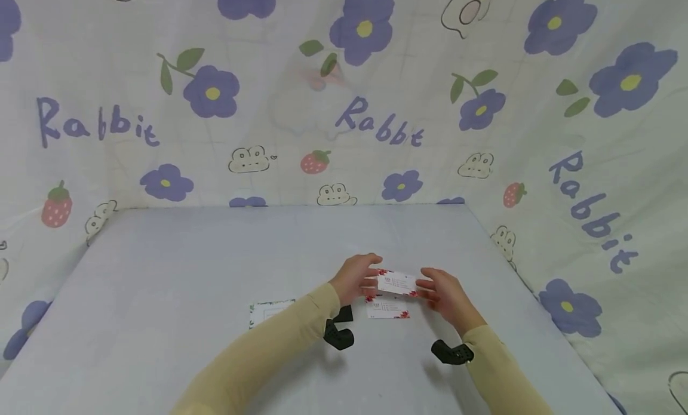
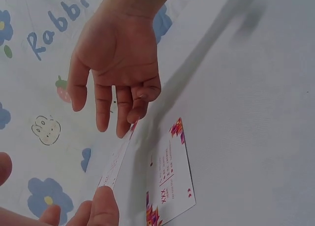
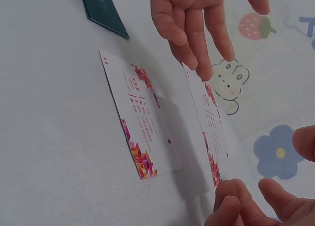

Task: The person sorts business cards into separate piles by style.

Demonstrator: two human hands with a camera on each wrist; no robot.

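A white business card (image 1: 398, 282) with red and purple corner prints spans the space between my two hands, raised above the table and tilted. At its left end are the fingertips of my left hand (image 1: 355, 277); my right hand (image 1: 447, 295) touches its right end. Fingers on both hands are mostly straight, with thumbs spread away from the card. In the left wrist view the little finger side of the right hand (image 2: 118, 58) bends slightly near the card's end. Below, a matching business card (image 3: 138, 117) lies on the table.
Beside the left wrist lies a dark green card (image 3: 104, 12), partly covered in the head view. Farther left, a white card with a green leafy border (image 1: 269, 309) is partly hidden by the left sleeve. A patterned curtain (image 1: 269, 116) surrounds the pale table (image 1: 188, 254).
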